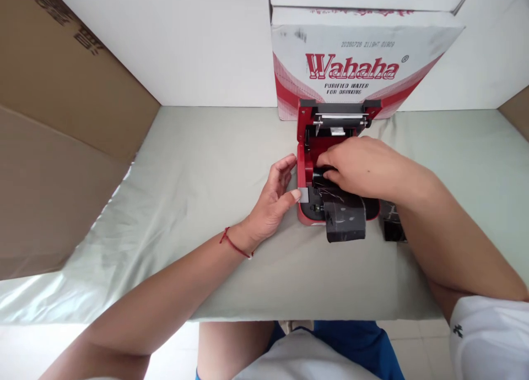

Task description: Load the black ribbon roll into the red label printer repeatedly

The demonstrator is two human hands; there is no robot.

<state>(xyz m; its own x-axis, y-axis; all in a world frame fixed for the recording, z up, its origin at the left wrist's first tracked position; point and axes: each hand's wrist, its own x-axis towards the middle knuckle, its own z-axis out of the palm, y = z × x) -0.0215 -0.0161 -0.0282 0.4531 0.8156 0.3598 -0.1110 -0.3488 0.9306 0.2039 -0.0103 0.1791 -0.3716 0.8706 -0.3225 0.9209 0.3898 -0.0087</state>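
Where the lid (339,108) stands raised at the back, the machine (301,168) lies open on the worktop (248,286): red shell, dark front panel.

Left hand (270,201): at the machine's left side, loosely spread, clasped round nothing; thumb on the grey tab (304,195) at the front left corner, fingertips by the left wall. Red bracelet (236,247) at the wrist.

Right hand (353,162): reaching into the machine from the right, fingers bent, thumb at the black roll (318,175) — fingertips partly hidden, so whether the roll is firmly grasped cannot be told.

Strip (346,221), black, creased, pale-marked: below the right hand, running out across the machine's front panel and hanging past its front edge.

Scrap (393,228), black: right of the machine, partly covered by the right forearm.

Carton (359,44), white and red, lettered "Wahaha": directly behind the machine.

Box (61,165), brown: well to the machine's left — a second brown box (517,113) far to its right, cut by the view.
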